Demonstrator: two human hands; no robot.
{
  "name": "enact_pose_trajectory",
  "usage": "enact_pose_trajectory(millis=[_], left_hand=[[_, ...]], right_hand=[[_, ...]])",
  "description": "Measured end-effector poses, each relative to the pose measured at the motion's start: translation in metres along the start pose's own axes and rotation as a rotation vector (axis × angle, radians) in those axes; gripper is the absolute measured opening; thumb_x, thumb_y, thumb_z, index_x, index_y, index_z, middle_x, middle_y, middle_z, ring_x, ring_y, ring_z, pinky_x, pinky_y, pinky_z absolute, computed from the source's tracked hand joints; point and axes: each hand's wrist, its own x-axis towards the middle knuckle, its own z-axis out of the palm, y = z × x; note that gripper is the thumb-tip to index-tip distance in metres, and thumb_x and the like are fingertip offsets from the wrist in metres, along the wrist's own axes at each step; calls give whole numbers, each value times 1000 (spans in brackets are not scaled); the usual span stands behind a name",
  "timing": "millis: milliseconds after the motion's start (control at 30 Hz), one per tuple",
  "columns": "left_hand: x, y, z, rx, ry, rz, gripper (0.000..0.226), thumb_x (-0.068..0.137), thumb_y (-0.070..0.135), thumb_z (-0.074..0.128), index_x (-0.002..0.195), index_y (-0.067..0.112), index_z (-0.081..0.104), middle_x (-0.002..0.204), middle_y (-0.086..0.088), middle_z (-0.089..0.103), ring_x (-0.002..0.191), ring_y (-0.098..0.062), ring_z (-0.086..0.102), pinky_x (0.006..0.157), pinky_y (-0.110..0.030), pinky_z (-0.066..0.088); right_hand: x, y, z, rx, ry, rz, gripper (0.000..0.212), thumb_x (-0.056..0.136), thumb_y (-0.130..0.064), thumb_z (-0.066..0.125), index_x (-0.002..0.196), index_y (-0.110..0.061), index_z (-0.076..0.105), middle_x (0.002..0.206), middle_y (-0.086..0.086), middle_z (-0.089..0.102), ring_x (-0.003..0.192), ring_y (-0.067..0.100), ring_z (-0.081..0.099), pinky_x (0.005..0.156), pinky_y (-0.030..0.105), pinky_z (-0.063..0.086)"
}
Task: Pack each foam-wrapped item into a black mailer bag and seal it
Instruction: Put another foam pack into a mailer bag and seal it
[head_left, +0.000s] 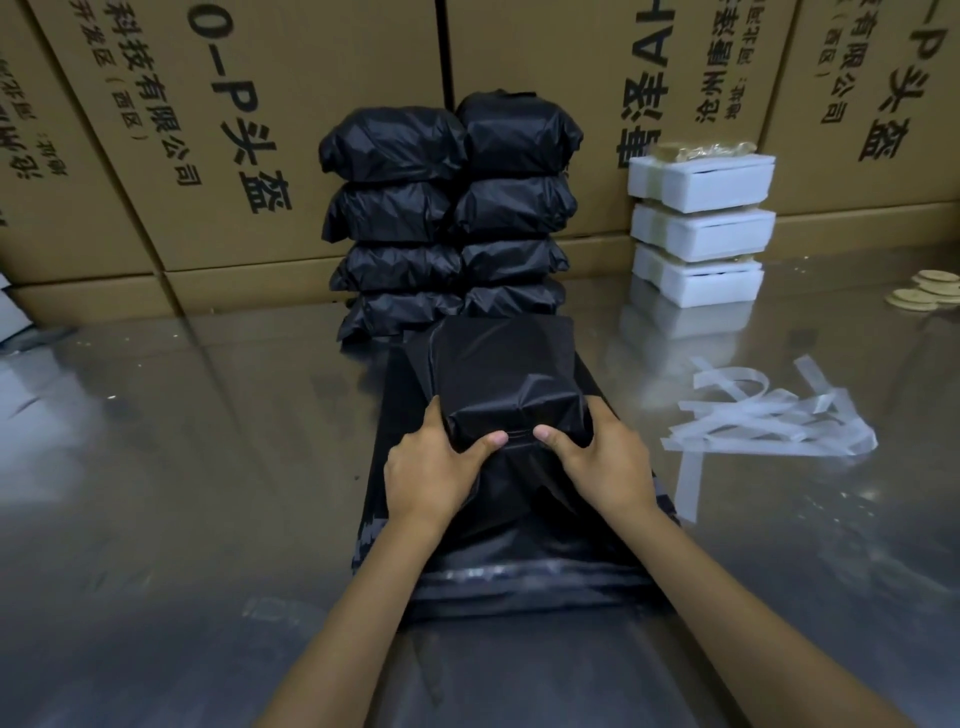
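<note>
Gripping my black mailer bag (498, 384) in left hand (434, 467) and right hand (605, 457), thumbs pressing its fold, packed bags (447, 218) stacked behind.

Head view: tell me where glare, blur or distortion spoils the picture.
Head view: the shiny table mirrors the cardboard boxes and white foam boxes, with pale glare at its left edge; wide-angle distortion tilts the boxes outward; the black bag under the left hand and right hand loses detail in darkness; corners look soft.
</note>
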Motion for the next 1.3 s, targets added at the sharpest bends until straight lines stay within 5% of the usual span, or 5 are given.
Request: enact_pose_trajectory(millis=[500,700,933,1067,1300], left_hand=[[30,-1,-19,-365,-422,230,129,60,71,79,157,42,-1,161,28,-16,149,1,-3,122,-33,16],[20,-21,-2,-434,-334,208,134,54,68,87,144,66,-11,162,28,-8,147,4,7,113,-26,23],[18,-36,-4,-140,-326,168,129,51,86,67,141,65,-23,165,16,14,152,-35,11,118,-53,25],[12,-34,-5,-89,-346,133,131,51,92,53,147,51,-26,125,-6,68,146,-37,29,120,-47,26],[-9,-71,-29,-388,-390,207,63,85,73,49,144,58,28,137,41,44,129,19,38,119,-28,29]], right_hand=[[31,-9,-17,258,-436,-101,128,51,-94,64,158,-41,17,163,-17,25,145,0,26,112,23,29],[26,28,-15,-22,-429,-141,117,56,-92,64,153,-45,18,148,-13,50,135,13,49,104,27,42],[25,36,-15,-389,-394,-208,123,56,-105,30,154,-32,28,159,-1,37,150,15,25,124,44,2],[19,29,-21,-348,-389,-168,110,61,-100,39,146,-30,41,150,-3,48,144,16,36,124,47,12],[-19,42,-63,34,-359,-152,59,84,-55,70,138,-35,56,139,-12,59,134,10,50,109,31,43]])
